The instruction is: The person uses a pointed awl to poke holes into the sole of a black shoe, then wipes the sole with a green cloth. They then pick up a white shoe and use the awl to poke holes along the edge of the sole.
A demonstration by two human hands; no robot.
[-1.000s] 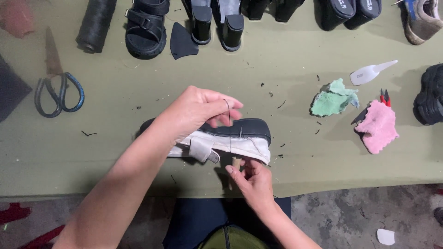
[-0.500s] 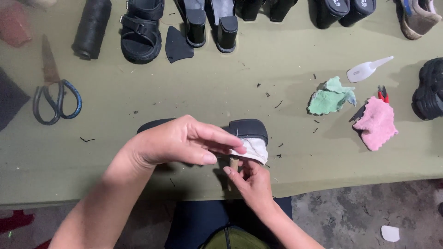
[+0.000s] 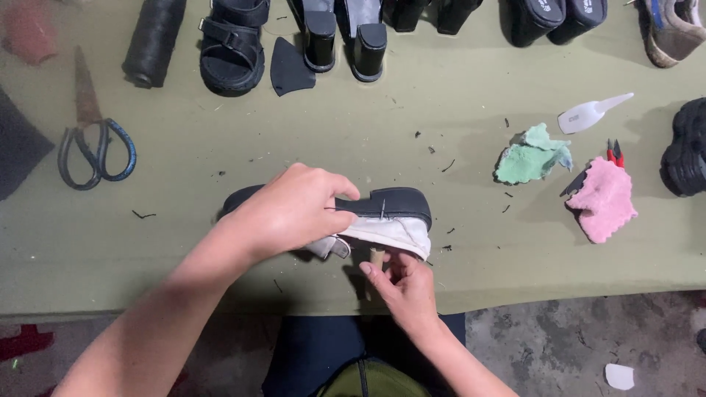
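Fingers of left hand (image 3: 294,209) clamp the shoe (image 3: 390,220); right hand (image 3: 404,287) pinches a wooden handle (image 3: 376,256) beneath.

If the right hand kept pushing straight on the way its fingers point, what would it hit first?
The right hand points up and away from the body, its fingertips at a small wooden peg or handle. Right beyond that lies the white side of the shoe, which the left hand steadies. Depth is hard to judge.
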